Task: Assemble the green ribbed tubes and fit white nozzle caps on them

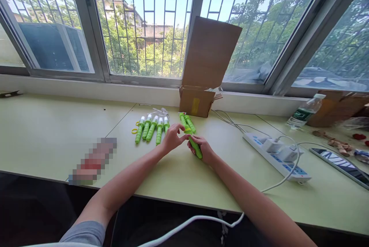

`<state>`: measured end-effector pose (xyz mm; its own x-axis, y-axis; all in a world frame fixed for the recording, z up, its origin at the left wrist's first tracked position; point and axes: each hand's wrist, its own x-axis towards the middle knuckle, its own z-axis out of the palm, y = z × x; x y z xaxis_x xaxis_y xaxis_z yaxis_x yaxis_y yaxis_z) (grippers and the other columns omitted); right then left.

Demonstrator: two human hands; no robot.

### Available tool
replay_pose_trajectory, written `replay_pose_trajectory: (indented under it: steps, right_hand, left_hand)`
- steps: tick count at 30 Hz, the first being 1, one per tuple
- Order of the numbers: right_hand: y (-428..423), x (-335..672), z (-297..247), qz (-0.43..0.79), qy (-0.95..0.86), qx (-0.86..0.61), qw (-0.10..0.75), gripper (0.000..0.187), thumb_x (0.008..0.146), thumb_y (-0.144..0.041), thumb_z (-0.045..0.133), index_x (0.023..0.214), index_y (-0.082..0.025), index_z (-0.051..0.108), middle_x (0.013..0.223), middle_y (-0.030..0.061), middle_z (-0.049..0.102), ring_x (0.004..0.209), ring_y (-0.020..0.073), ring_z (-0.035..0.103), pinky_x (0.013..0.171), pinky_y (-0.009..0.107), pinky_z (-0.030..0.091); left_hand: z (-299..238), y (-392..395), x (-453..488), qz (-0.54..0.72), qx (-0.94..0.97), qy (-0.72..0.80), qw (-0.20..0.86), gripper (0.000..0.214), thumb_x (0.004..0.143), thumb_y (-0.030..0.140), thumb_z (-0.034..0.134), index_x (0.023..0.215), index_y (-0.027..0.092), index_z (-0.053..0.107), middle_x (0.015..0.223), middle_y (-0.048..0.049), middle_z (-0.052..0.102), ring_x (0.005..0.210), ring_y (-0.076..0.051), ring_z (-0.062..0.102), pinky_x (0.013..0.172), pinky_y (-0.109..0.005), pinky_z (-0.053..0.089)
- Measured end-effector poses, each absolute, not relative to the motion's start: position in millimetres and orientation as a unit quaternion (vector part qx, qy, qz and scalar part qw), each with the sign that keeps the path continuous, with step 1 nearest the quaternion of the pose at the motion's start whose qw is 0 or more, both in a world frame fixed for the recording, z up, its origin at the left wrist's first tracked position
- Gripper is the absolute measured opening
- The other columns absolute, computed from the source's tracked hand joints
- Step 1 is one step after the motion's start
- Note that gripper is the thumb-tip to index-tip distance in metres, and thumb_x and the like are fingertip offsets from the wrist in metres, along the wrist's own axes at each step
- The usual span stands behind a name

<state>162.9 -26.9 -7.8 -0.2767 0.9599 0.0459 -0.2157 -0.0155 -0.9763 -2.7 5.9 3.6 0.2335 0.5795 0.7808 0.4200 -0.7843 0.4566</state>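
Observation:
My right hand (pixel 204 149) is closed around a bright green ribbed tube (pixel 196 150), which slants with its lower end towards me. At the tube's upper end sits a yellow ring (pixel 187 130), and the fingers of my left hand (pixel 173 137) pinch there. To the left of my hands, several similar green tubes with white tops (pixel 152 128) lie side by side on the table. A loose-looking yellow ring (pixel 134 131) shows beside the leftmost one. Just beyond my hands lie two more green tubes (pixel 190 124), partly hidden by my fingers.
An open cardboard box (pixel 193 102) stands against the window ledge. On the right are a white power strip (pixel 276 158) with plugs and cables, a phone (pixel 341 165) and a water bottle (pixel 306 112). Clear plastic bits (pixel 162 112) lie behind the tubes.

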Motion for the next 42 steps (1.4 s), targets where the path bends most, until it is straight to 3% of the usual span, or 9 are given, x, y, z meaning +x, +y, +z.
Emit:
replay_pose_trajectory:
  steps: [32,39,42]
  right_hand:
    - [-25.0,165.6,-6.0,0.618,-0.485,-0.369,0.497,0.027,0.075,-0.041,0.057,0.084,-0.016,0.057,0.058,0.0005,0.058,0.037,0.0092,0.044,0.036,0.022,0.031]
    - [-25.3,165.0,-5.4,0.613,-0.486,-0.377,0.496,0.028,0.074,-0.042,0.057,0.085,-0.017,0.057,0.057,0.0006,0.058,0.037,0.0098,0.043,0.036,0.023,0.03]
    - [-25.9,165.1,-4.7,0.615,-0.485,-0.374,0.497,0.027,0.075,-0.042,0.056,0.087,-0.017,0.056,0.058,0.0006,0.058,0.038,0.0098,0.044,0.037,0.023,0.03]
  left_hand:
    - [-2.5,10.5,-6.8,0.515,0.775,0.333,0.152,0.032,0.072,0.043,0.069,0.085,0.018,0.054,0.08,-0.0015,0.061,0.07,-0.012,0.056,0.066,-0.027,0.048]
    - [-2.2,9.2,-6.9,0.504,0.789,0.323,0.139,0.026,0.073,0.036,0.068,0.087,0.018,0.053,0.082,-0.0025,0.061,0.072,-0.014,0.056,0.068,-0.029,0.049]
    - [-3.0,10.5,-7.6,0.504,0.793,0.319,0.128,0.017,0.075,0.025,0.063,0.088,0.019,0.053,0.082,-0.0022,0.061,0.073,-0.014,0.056,0.069,-0.029,0.049]
